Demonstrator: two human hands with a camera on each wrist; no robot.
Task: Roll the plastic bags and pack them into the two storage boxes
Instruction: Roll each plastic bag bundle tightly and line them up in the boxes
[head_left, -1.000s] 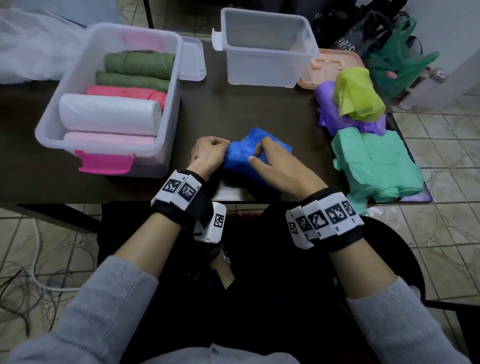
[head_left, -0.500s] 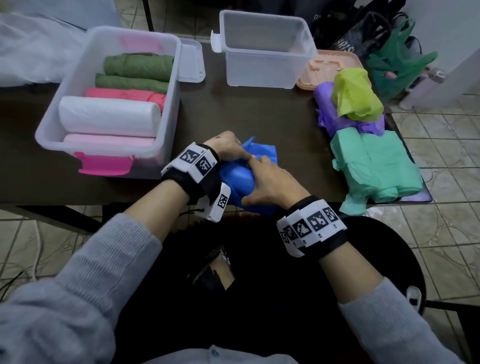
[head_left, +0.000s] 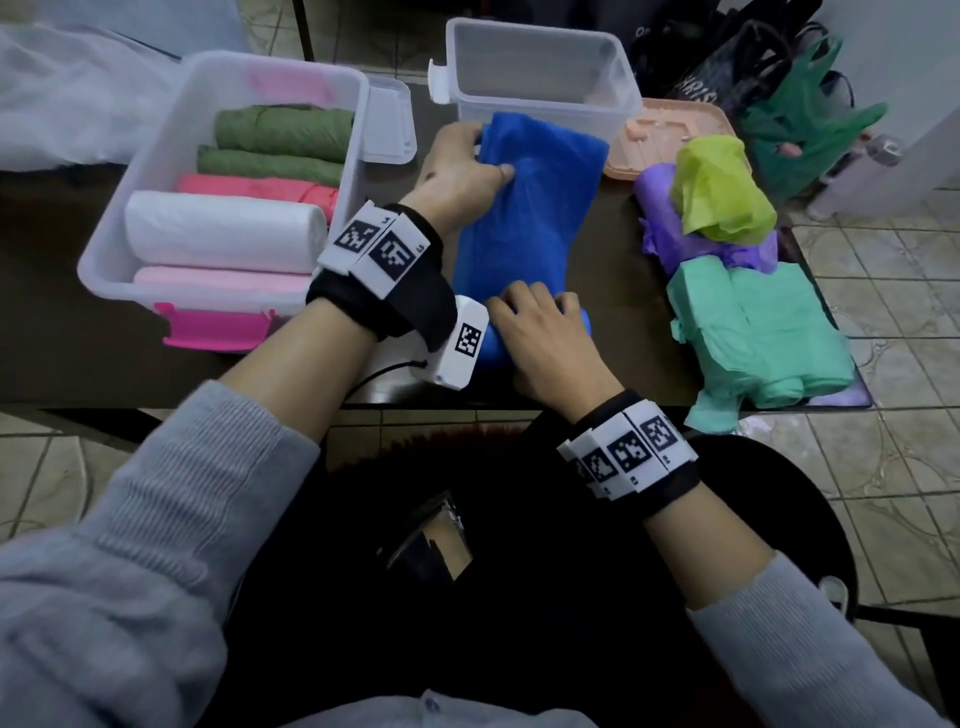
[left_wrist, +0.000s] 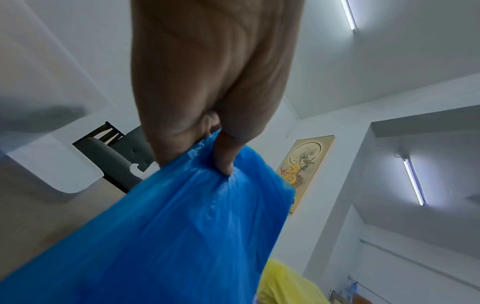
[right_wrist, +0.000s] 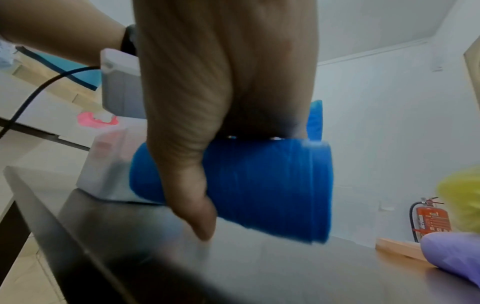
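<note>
Dark and glossy, the desk (head_left: 613, 270) carries two clear plastic storage boxes: the left storage box (head_left: 156, 171) holds five rolled bags in green, pink and white, while the far storage box (head_left: 540, 67) looks empty. Half a second ago the blue plastic bag (head_left: 524, 208) was a bunched lump under both hands near the desk's front edge; now it lies stretched away from the person as a long strip reaching the far box. The left hand (head_left: 457, 174) has moved forward and pinches the strip's far end between thumb and fingers. The right hand (head_left: 545, 338) curls over the rolled near end by the desk edge. Likely the slack has been pulled out so the roll winds tight. Folded mint-green bags (head_left: 763, 332), a purple bag (head_left: 660, 208) and a lime-yellow bag (head_left: 722, 187) wait at the right.
</note>
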